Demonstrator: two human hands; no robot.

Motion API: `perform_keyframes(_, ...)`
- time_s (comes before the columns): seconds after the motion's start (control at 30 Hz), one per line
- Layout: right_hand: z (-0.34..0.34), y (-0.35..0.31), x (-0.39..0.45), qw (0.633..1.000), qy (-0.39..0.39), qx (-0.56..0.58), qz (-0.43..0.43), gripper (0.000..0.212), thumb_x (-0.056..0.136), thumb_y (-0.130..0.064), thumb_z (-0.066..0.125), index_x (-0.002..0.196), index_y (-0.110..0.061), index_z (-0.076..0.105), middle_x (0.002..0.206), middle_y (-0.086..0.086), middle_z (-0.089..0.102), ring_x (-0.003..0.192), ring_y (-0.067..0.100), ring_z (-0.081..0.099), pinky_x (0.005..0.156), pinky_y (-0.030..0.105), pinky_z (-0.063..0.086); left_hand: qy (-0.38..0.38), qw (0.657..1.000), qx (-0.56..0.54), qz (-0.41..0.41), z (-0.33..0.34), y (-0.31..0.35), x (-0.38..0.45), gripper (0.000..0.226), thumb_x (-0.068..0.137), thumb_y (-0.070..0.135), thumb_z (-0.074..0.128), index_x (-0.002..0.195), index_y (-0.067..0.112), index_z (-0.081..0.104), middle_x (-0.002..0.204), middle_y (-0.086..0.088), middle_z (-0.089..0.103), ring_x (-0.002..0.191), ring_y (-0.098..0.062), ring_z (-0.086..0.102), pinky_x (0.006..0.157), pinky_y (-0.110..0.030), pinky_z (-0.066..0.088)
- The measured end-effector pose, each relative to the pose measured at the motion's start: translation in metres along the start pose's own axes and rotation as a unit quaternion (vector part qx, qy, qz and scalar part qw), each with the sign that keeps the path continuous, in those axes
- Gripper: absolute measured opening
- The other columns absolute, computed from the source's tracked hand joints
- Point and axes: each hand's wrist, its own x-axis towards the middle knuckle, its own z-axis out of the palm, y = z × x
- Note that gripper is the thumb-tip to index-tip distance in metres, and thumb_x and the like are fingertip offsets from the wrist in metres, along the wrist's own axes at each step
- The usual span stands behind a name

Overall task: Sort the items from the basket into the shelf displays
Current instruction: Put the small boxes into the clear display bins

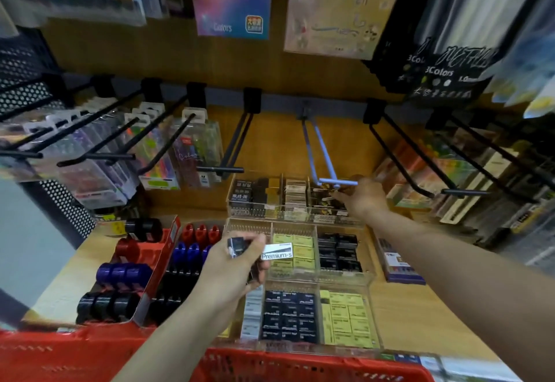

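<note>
Red basket (300, 366) below; left hand (228, 264) grips small black-and-white boxes (264, 251); right hand (365, 198) pinches something indistinct.

Two hands, left (232, 264) and right (365, 198), work over three clear trays (295, 284); one red basket (270, 365) below, two small boxes (270, 251) in the left hand.

Tight reach under the peg hooks

My right hand (365, 198) sits at the back acrylic tray (255, 212), just below the blue peg hook (322, 156); black hooks (402, 159) jut out on both sides. The bare wooden shelf (420, 315) right of the front trays gives me open room; the red basket (300, 366) lines the shelf's near edge.
</note>
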Motion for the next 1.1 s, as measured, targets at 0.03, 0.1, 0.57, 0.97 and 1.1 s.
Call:
perform_keyframes(0.03, 0.004, 0.001, 0.003, 1.0, 0.001, -0.01, 0.008, 0.032, 0.085, -0.04, 0.074, 0.078, -0.02, 0.05, 0.071, 0.0, 0.052, 0.07, 0.021, 0.055, 0.063, 0.03, 0.04, 0.0, 1.0, 0.002, 0.0, 0.0, 0.0, 0.0, 0.02, 0.09, 0.024, 0.069, 0.106, 0.012, 0.066, 0.078, -0.009, 0.065, 0.055, -0.011, 0.063, 0.052, -0.022, 0.052)
perform_keyframes(0.1, 0.01, 0.003, 0.008, 0.999, -0.002, -0.032, 0.007, 0.036, 0.084, -0.044, 0.074, 0.07, -0.021, 0.049, 0.063, -0.003, 0.047, 0.069, 0.021, 0.054, 0.063, 0.03, 0.04, -0.001, 1.0, 0.003, 0.0, 0.001, 0.0, 0.001, 0.021, 0.091, 0.023, 0.068, 0.106, 0.01, 0.065, 0.079, -0.009, 0.064, 0.055, -0.011, 0.062, 0.054, -0.022, 0.053)
perform_keyframes(0.57, 0.025, 0.007, 0.015, 0.997, 0.004, -0.055, -0.054, 0.021, 0.083, -0.027, 0.078, 0.097, -0.017, 0.065, 0.062, -0.01, 0.038, 0.052, 0.004, 0.04, 0.043, 0.017, 0.026, -0.01, 1.0, -0.005, -0.005, 0.005, -0.004, -0.008, 0.021, 0.089, 0.023, 0.07, 0.106, 0.01, 0.066, 0.084, -0.007, 0.064, 0.064, -0.015, 0.063, 0.065, -0.027, 0.057)
perform_keyframes(0.97, 0.012, -0.005, -0.029, 0.981, 0.04, 0.093, -0.164, 0.016, 0.087, -0.032, 0.072, 0.094, -0.031, 0.058, 0.1, -0.004, 0.064, 0.081, 0.015, 0.064, 0.083, 0.037, 0.055, -0.046, 0.999, -0.008, -0.027, 0.006, -0.002, -0.009, 0.016, 0.088, 0.013, 0.071, 0.103, 0.011, 0.067, 0.083, -0.011, 0.066, 0.063, -0.011, 0.066, 0.066, -0.027, 0.058)
perform_keyframes(1.1, -0.021, -0.011, -0.114, 0.924, -0.129, 0.229, -0.278, 0.029, 0.083, -0.055, 0.066, 0.11, -0.045, 0.063, 0.108, -0.025, 0.065, 0.09, -0.002, 0.067, 0.077, 0.018, 0.057, -0.037, 0.999, -0.008, -0.028, 0.008, -0.002, -0.015, 0.014, 0.09, 0.007, 0.07, 0.103, 0.012, 0.067, 0.083, -0.012, 0.068, 0.064, -0.012, 0.066, 0.064, -0.027, 0.056)
